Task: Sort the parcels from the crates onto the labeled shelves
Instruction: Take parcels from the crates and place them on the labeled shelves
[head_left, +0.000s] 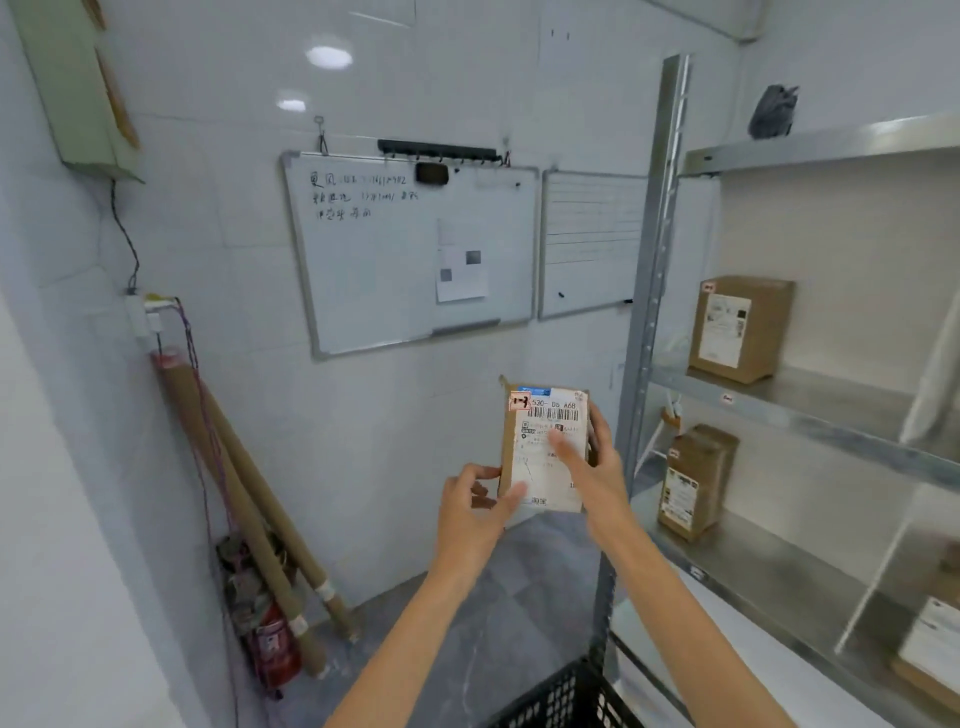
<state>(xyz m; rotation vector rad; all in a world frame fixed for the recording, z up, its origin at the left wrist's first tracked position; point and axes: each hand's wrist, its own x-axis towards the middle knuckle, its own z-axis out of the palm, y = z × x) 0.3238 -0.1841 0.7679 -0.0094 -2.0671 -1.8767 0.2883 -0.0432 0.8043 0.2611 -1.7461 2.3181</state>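
We hold a small brown cardboard parcel with a white paper label (537, 457) up in the air, in front of the white wall and just left of the grey metal shelves (831, 410). Our left hand (470, 506) grips its bottom left corner. Our right hand (592, 460) grips its right edge, thumb on the label. A black plastic crate (561, 699) sits low down under our arms.

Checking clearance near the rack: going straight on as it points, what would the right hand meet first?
Beyond the parcel the right hand grips, probably the tiled wall under the whiteboard; depth unclear.
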